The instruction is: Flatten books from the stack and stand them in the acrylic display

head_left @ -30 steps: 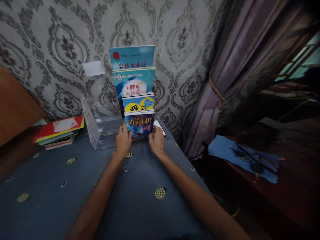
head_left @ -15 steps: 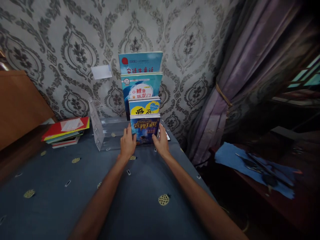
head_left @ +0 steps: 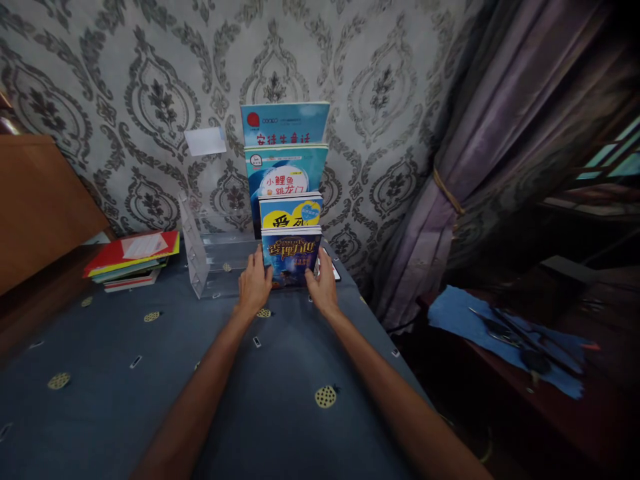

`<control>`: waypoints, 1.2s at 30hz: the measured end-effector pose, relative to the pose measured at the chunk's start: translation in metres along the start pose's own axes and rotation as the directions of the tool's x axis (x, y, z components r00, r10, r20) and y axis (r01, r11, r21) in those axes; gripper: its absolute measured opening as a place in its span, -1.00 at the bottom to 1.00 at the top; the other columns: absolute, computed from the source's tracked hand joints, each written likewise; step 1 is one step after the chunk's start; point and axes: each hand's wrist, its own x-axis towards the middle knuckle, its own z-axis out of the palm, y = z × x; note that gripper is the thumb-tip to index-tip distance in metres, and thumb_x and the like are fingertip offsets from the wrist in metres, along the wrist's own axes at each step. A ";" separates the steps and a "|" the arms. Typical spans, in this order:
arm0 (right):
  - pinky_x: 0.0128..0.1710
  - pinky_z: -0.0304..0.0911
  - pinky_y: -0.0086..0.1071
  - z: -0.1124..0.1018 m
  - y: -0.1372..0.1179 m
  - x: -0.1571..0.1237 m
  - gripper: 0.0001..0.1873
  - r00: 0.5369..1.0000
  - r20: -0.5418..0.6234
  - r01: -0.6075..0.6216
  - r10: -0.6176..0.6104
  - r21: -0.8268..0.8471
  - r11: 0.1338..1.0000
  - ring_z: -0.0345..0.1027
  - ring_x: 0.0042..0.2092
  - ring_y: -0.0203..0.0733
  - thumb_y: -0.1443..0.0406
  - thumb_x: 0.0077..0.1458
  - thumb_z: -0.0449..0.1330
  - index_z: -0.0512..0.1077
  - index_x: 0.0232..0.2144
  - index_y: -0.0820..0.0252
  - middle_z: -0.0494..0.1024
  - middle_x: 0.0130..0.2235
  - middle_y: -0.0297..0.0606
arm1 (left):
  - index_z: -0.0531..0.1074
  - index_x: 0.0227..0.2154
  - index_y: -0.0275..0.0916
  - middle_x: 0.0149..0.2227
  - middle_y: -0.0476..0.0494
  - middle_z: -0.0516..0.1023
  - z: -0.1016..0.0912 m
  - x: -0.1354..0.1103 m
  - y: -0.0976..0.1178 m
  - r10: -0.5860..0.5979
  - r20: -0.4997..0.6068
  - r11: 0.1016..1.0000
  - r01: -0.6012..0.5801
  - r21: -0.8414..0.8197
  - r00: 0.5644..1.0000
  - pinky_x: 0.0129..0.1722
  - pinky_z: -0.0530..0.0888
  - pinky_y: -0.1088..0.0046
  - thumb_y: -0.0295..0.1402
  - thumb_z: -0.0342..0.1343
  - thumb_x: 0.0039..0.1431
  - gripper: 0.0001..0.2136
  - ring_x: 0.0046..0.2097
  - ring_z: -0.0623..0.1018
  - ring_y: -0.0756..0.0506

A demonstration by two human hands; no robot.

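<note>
A dark blue book (head_left: 291, 257) stands at the front of a clear tiered rack (head_left: 195, 257), its cover facing me. My left hand (head_left: 255, 280) grips its left edge, thumb on the cover. On the opposite edge my right hand (head_left: 323, 280) is closed the same way. My other fingertips are hidden behind it. Rising in steps behind are a yellow and blue book (head_left: 291, 213), a teal book (head_left: 285, 167) with a white oval, and a taller blue book (head_left: 286, 123). Part of a phone-like white-screened thing (head_left: 334, 270) shows beside my right hand.
Stacked books and folders (head_left: 133, 257) lie on the blue tablecloth (head_left: 115, 413) at the left. A brown box-like panel (head_left: 45, 207) is at far left. Right of the table hang a tied purple curtain (head_left: 425, 220) and a lower surface with a blue cloth (head_left: 460, 310) and dark tools.
Both hands keep hold of the dark blue book, which looks nearly unmoved. The view has shifted slightly.
</note>
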 end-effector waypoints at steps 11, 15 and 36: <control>0.35 0.08 0.16 0.001 0.001 -0.001 -0.29 1.000 -0.016 -0.008 0.008 0.034 0.999 0.11 0.37 0.09 0.29 0.15 0.08 0.15 0.36 0.16 0.29 0.34 -0.03 | 0.15 0.27 -0.19 0.06 -0.29 0.47 0.002 0.001 -0.006 0.035 -0.010 0.999 -0.035 -0.029 0.999 0.02 0.51 0.15 -0.37 0.01 0.30 -0.51 0.01 0.56 -0.25; 0.25 0.24 0.10 0.001 0.006 -0.001 -0.25 0.993 -0.048 -0.098 0.103 0.095 0.991 0.20 0.32 0.09 0.32 0.11 0.09 0.14 0.36 0.15 0.30 0.32 0.00 | 0.16 0.25 -0.17 0.09 -0.28 0.48 -0.002 0.003 -0.009 0.051 0.004 0.998 -0.050 -0.047 0.999 0.03 0.50 0.14 -0.36 0.04 0.28 -0.51 0.04 0.56 -0.25; 0.02 0.42 -0.03 0.007 0.036 -0.006 -0.43 0.926 -0.174 -0.295 0.334 0.214 0.931 0.49 0.00 -0.02 0.33 0.03 0.05 0.40 0.12 0.21 0.54 0.07 0.01 | 0.11 0.27 -0.19 0.01 -0.25 0.59 -0.018 0.010 -0.011 0.007 0.099 0.992 0.006 -0.128 0.995 0.03 0.51 0.11 -0.34 0.05 0.21 -0.44 -0.02 0.62 -0.26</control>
